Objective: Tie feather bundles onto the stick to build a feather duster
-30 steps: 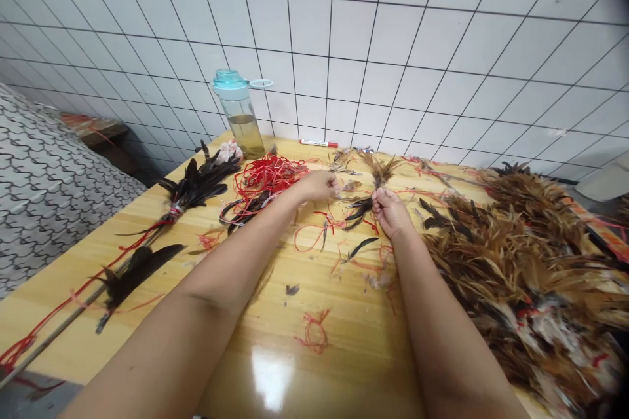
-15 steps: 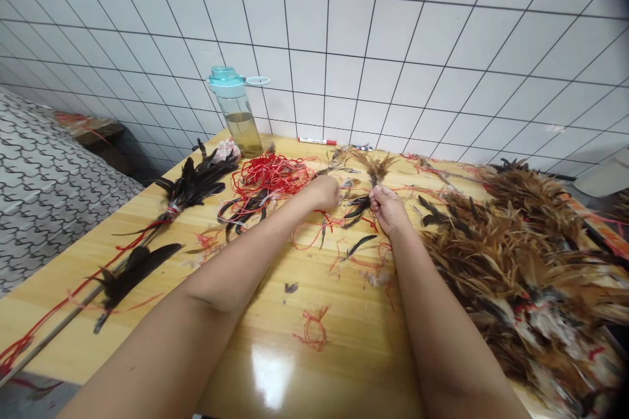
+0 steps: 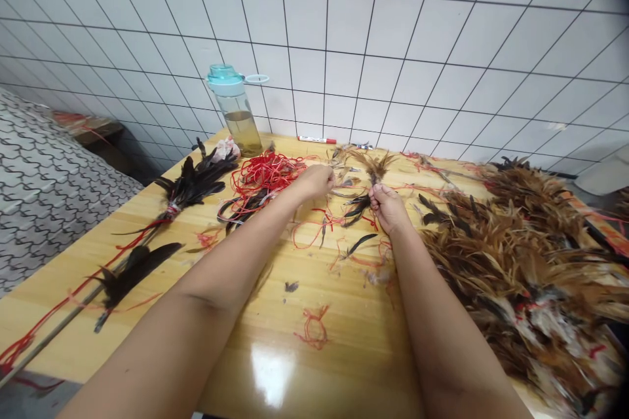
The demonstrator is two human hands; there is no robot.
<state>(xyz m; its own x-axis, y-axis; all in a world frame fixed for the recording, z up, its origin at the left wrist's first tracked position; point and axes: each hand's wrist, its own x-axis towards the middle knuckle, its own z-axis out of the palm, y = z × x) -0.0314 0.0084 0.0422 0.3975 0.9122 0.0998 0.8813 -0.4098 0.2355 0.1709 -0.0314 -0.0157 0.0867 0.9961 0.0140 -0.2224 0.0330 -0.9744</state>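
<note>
toward the far side of the worktop (image 3: 354, 314), gripping a small brown feather bunch (image 3: 372, 162) in the right hand (image 3: 388, 207), hiding the lower part; holding the left hand (image 3: 318, 181) just beside tangled red cord (image 3: 265, 171), cannot tell whether clenched or pinching.

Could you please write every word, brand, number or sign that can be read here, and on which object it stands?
No text can be read.
Red-and-white marker: small dark marks on its barrel, too small to read.
Bottle: no readable lettering shows.
</note>
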